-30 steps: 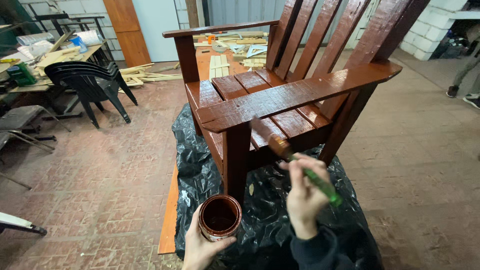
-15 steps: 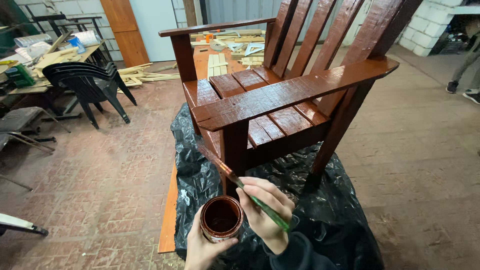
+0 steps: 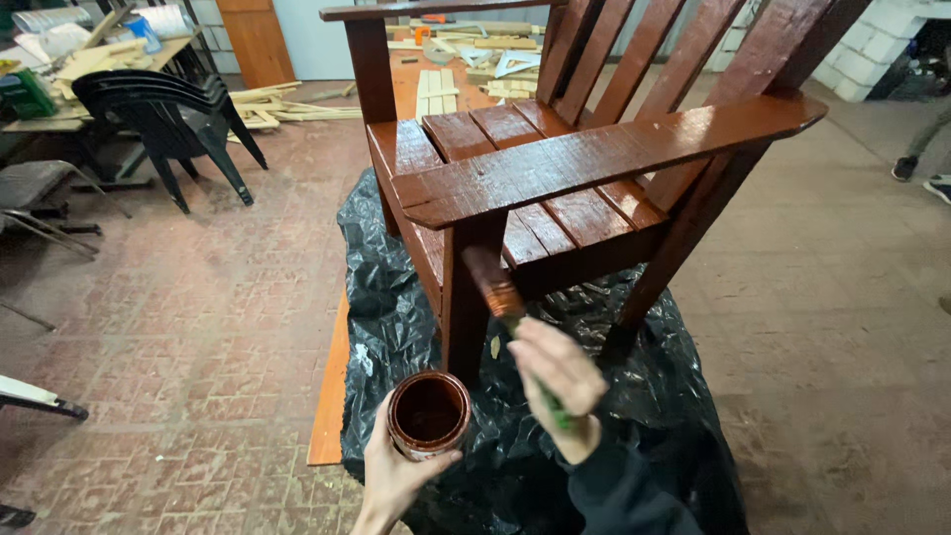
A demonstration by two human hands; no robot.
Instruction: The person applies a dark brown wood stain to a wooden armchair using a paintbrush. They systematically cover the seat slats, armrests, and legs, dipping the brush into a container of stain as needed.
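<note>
A slatted wooden armchair (image 3: 594,159), coated in glossy red-brown paint, stands on black plastic sheeting (image 3: 396,297). My right hand (image 3: 557,381) grips a green-handled paintbrush (image 3: 495,285) whose paint-loaded bristles point up, just beside the chair's front leg (image 3: 466,297) under the near armrest. My left hand (image 3: 396,474) holds a small round can of dark brown paint (image 3: 428,411) from below, close to the foot of that leg.
A long plank (image 3: 327,396) lies along the sheeting's left edge on the brick floor. Stacked black plastic chairs (image 3: 163,109) and a cluttered table stand at the far left. Wood offcuts (image 3: 287,99) lie beyond the armchair. Another person's shoes (image 3: 921,173) show at the right edge.
The brush went from the armrest down towards the paint can, then back up; now its bristles sit beside the front leg. The can has stayed in my left hand.
</note>
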